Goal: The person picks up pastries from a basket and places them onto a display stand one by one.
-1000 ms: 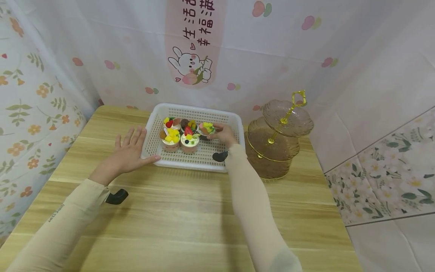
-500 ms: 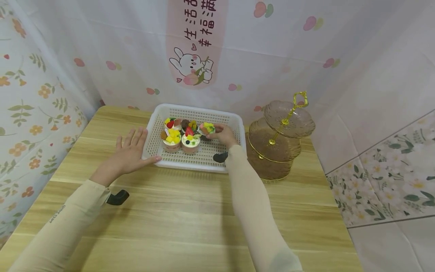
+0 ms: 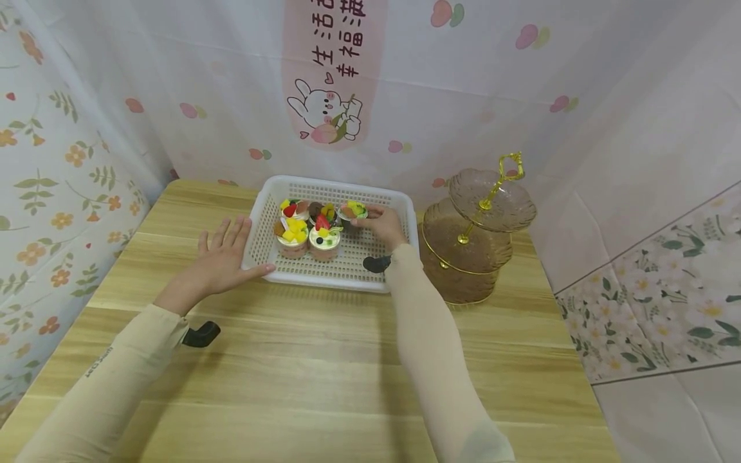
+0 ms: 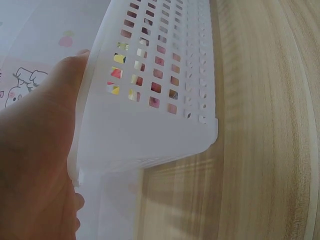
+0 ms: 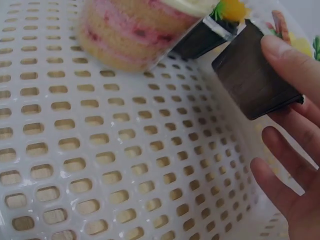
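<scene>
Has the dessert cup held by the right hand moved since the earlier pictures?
Yes, slightly: in the head view, the dessert cup appears closer to the white basket's far rim.

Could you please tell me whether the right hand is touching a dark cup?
Touching: the right wrist view shows the right hand holding one dark cup, a fingertip against its side.

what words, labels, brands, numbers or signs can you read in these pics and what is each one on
"生活": pink panel on the hanging cloth; the next character is cut off by the picture's top edge.
"幸福": same panel, beside it; the next character, partly cut off, looks like "满".
Left sleeve: dark lettering, too small and blurred to read.
I can make out no other lettering, brands or numbers.
</scene>
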Motion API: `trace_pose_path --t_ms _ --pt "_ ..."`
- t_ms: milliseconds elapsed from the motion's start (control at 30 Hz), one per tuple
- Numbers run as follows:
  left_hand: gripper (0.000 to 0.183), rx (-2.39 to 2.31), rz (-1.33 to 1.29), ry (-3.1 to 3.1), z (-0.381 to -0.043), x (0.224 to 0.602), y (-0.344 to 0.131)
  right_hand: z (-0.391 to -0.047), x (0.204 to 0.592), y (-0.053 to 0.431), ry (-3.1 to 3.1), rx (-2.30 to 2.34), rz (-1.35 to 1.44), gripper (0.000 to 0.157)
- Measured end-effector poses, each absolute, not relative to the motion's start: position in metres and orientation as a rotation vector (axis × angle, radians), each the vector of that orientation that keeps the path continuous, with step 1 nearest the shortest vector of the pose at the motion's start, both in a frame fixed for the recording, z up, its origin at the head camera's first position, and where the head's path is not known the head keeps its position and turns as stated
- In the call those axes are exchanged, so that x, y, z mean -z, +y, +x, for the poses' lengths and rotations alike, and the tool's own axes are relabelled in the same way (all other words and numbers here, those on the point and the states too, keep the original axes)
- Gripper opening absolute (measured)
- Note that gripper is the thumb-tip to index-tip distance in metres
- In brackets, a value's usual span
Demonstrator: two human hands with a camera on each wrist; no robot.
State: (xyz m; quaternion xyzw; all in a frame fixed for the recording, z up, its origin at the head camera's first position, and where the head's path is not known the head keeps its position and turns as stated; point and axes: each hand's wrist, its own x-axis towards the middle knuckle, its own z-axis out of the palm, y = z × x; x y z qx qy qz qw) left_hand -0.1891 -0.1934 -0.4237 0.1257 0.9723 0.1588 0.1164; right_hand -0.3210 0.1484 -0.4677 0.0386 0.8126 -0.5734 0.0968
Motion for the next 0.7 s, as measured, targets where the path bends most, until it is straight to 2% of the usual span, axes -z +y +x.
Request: trace_pose_path --t_ms 400,700 --pt "0.116 -0.478 0.371 2.844 -0.19 0.421 -0.194 -0.315 0.412 0.144 2.549 1.724 -0.127 0.06" --pt "0.115 -0.461 0.378 2.84 -0.189 0.421 -0.192 -0.287 0.349 0.148 2.62 1.75 -0.349 0.054"
